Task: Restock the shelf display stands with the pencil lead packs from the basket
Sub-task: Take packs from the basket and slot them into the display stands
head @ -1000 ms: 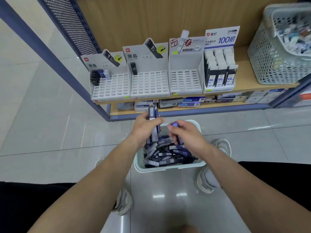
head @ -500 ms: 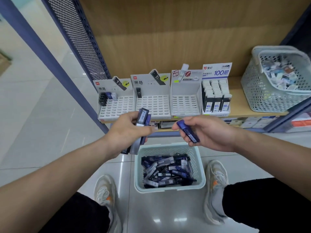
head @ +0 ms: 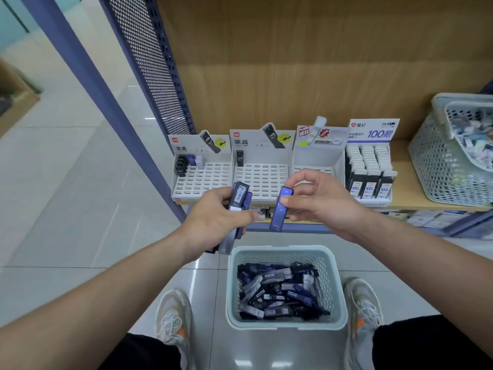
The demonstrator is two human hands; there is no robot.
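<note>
My left hand (head: 213, 222) grips a small stack of dark lead packs (head: 239, 201), held upright in front of the shelf. My right hand (head: 320, 201) pinches one blue lead pack (head: 281, 212) between thumb and fingers, just right of the stack. Below them on the floor sits a pale green basket (head: 282, 252) holding several dark and blue lead packs (head: 280, 292). On the shelf stand white display stands: the left stand (head: 202, 180) holds a few packs at its back left corner, the middle stand (head: 262, 180) holds one black pack, the third stand (head: 317, 158) looks bare.
A fourth stand (head: 369, 169) at the right is full of black-and-white packs. A larger mesh basket (head: 442, 166) with mixed items sits on the wooden shelf's right end. A blue shelf post (head: 112, 110) slants at the left. My shoes (head: 173, 316) flank the floor basket.
Both hands rose from the basket to shelf height. My right hand turned its blue pack from slanted to nearly upright and drew it closer to the stack in my left hand.
</note>
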